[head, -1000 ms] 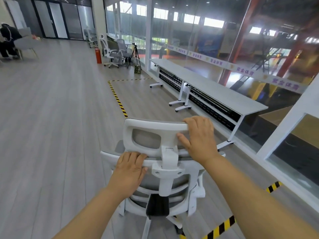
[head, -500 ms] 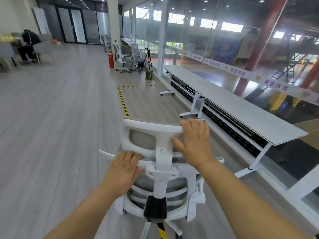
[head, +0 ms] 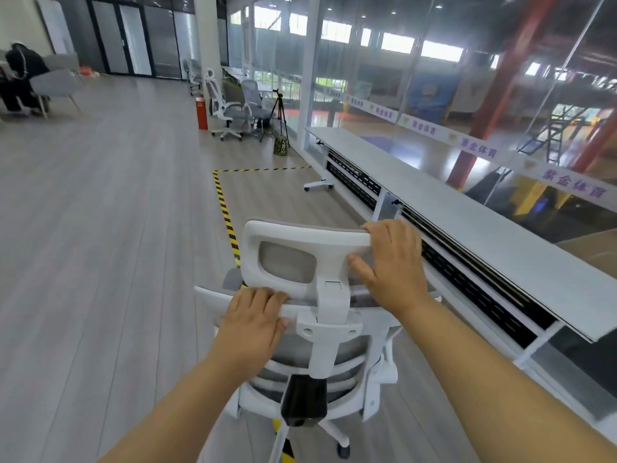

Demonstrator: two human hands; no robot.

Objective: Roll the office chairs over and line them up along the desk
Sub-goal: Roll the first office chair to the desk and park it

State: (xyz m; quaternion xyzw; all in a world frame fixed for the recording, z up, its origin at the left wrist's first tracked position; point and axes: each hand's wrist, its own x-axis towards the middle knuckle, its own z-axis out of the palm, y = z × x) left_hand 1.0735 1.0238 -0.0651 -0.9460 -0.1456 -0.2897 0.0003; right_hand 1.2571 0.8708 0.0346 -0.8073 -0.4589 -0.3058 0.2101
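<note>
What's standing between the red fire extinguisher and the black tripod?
A few white-framed grey mesh office chairs stand between that red fire extinguisher and black tripod, in the head view.

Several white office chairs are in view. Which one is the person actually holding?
The nearest chair, beside the long desk: the left hand grips its backrest rim, the right hand its headrest. The other chairs stand untouched by the far pillar.

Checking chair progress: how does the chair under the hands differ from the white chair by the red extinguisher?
The near chair is held, left hand on its backrest, right hand on its headrest; the far chair stands untouched. The near chair is beside the desk; the far chair lies beyond its end. Both have white frames.
</note>
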